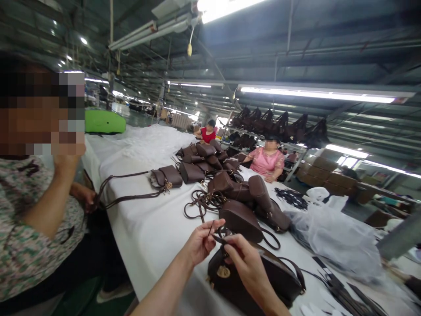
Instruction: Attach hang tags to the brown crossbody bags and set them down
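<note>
My left hand (pixel 202 241) is closed in a pinch on a thin dark strap, its index finger pointing forward. Close beside it, my right hand (pixel 245 259) grips a dark brown strap (pixel 219 239) between thumb and fingers; whether both hands hold the same strap I cannot tell. Below them sits a dark brown handbag (pixel 279 281) with a round gold emblem (pixel 223 272), partly covered by my right hand and forearm. Just beyond my fingers lies another brown bag (pixel 240 219) with a loop handle.
Brown bags (pixel 205 151) are heaped on the white-covered table (pixel 148 224). A co-worker's hand (pixel 86 197) at left holds a bag strap. Clear plastic bags (pixel 338 232) and dark strips (pixel 338 285) lie at right. Two people sit across the table.
</note>
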Action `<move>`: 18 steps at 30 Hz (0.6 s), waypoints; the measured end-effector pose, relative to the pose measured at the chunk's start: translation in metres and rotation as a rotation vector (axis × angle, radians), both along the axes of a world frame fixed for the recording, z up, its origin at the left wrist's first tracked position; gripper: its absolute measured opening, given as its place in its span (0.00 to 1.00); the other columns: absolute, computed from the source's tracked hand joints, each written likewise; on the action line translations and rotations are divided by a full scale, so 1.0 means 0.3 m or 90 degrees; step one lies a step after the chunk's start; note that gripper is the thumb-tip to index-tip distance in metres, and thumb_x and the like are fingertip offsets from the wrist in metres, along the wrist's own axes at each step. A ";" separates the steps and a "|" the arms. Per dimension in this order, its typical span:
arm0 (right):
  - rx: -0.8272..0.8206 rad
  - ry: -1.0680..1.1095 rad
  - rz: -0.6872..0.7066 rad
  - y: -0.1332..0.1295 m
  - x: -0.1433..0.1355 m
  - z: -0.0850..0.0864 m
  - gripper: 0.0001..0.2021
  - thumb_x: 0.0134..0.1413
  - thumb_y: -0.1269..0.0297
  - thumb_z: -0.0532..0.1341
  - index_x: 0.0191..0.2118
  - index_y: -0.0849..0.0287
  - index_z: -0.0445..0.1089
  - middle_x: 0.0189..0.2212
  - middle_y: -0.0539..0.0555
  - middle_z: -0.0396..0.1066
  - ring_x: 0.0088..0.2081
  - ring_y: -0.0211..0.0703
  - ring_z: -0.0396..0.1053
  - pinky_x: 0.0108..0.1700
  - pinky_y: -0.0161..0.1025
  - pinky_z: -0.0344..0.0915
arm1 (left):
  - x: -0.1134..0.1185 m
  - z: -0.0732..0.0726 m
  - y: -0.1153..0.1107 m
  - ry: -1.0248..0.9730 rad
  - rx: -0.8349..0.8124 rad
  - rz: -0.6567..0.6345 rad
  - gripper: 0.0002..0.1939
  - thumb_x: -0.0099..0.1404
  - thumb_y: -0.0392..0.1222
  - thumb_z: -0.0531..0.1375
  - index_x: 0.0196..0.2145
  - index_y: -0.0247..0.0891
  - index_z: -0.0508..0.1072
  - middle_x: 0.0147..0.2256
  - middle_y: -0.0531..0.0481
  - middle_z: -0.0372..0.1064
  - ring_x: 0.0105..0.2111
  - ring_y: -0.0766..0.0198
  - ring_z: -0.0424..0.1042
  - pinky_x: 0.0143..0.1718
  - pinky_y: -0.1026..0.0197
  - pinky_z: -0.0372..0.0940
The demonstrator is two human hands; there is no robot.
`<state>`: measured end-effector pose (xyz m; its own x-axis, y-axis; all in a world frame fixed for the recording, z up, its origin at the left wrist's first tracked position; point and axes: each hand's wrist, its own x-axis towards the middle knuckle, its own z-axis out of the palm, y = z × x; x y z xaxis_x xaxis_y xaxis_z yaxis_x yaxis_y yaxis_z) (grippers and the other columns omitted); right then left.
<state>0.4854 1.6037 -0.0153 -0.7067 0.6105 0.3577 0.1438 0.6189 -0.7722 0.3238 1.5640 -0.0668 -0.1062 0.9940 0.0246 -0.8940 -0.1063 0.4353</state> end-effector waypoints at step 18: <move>0.699 -0.253 0.152 -0.053 -0.012 0.058 0.14 0.59 0.75 0.56 0.49 0.56 0.67 0.46 0.54 0.73 0.44 0.46 0.69 0.45 0.42 0.64 | 0.024 -0.049 0.040 -0.075 0.008 0.000 0.13 0.62 0.41 0.64 0.43 0.33 0.75 0.51 0.37 0.70 0.15 0.83 0.55 0.15 0.75 0.54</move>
